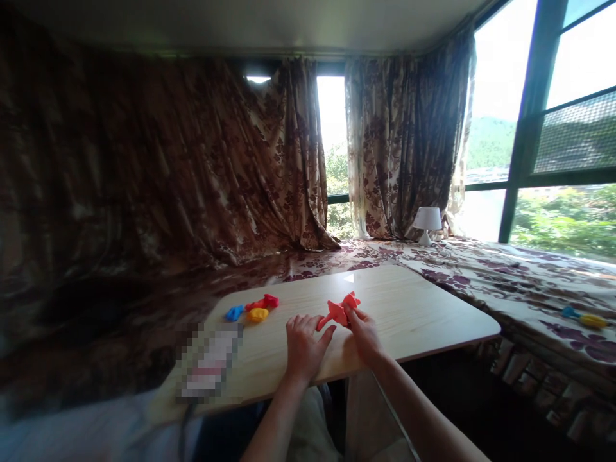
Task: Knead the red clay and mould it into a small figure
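A soft, crumpled orange-red piece (337, 313), whose material I cannot make out, is held just above the near part of the table. My right hand (364, 332) is closed on its wider, ruffled end, thumb on top. At the piece's narrow end is my left hand (305, 346), with the tip between its thumb and index finger and the other fingers bent. Farther left on the tabletop lie similar small soft pieces: a blue one (235, 313), a yellow one (257, 315) and a red one (270, 300), close together.
The pale wooden table (414, 308) has rounded corners. A blurred-out flat object (212, 362) lies at its left edge, with a dark cable below. On the flowered bedding to the right are a blue-and-yellow piece (591, 320) and a white lamp (427, 219). Curtains (269, 160) hang behind.
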Tool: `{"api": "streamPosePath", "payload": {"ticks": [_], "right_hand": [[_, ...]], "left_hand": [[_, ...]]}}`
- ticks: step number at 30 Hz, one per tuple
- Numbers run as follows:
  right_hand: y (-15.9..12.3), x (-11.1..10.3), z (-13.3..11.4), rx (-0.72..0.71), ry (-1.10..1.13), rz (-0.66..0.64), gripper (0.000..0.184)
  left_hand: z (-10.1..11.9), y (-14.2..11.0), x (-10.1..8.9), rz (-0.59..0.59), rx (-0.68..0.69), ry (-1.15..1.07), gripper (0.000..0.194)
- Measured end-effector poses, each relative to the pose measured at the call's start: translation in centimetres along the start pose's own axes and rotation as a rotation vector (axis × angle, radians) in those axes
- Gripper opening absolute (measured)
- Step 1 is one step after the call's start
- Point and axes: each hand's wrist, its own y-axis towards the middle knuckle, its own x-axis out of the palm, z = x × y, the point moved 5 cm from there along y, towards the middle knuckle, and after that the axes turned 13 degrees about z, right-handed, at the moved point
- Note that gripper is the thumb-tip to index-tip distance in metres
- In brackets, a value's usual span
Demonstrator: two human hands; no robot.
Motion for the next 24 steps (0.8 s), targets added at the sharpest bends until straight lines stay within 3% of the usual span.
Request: {"api": "streamPosePath", "payload": {"ticks": [7,15,24], "right_hand": [[0.5,-0.2,0.7,-0.016,0.04,0.006,0.044],[0.4,-0.2,0.5,-0.022,0.026,0.016,0.043],[0.4,-0.1,0.6,-0.045,-0.002,-0.015,0.044]], "left_hand": [[-1.0,0.1,0.2,-0.054,-0.178,-0.134,0.042],[-2.6,-0.5,1.5,-0.154,-0.431,-0.311,0.047],[-2.5,-0.6,1.4,-0.207,-0.524,-0.403,0.045]]}}
